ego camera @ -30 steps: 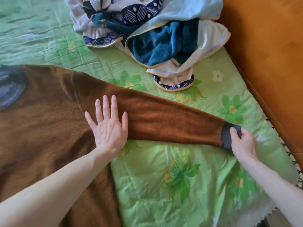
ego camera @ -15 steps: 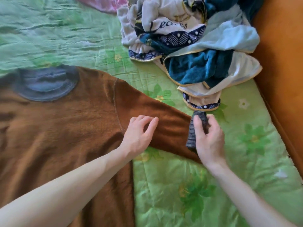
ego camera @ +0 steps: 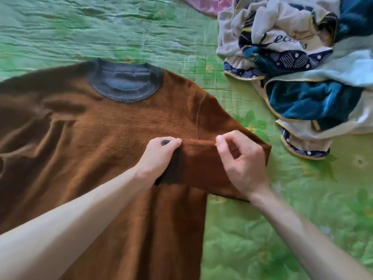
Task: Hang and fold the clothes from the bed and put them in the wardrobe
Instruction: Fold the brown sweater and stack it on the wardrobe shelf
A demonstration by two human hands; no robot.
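Observation:
A brown sweater [ego camera: 90, 142] with a dark grey collar [ego camera: 126, 82] lies flat on the green bedspread [ego camera: 101, 31]. Its right sleeve [ego camera: 201, 164] is folded inward across the chest. My left hand [ego camera: 159, 156] grips the sleeve's dark cuff [ego camera: 170, 168] over the sweater's body. My right hand [ego camera: 241, 162] pinches the top edge of the folded sleeve near the shoulder seam.
A heap of crumpled clothes [ego camera: 302, 63] in white, teal and navy lies at the upper right of the bed. A pink garment [ego camera: 203, 5] peeks in at the top edge. Green floral bedspread surrounds the sweater.
My right hand carried the cuff from the outstretched sleeve's end inward over the sweater, folding the sleeve. My left hand, earlier flat near the shoulder, now holds the cuff. The view shifted left.

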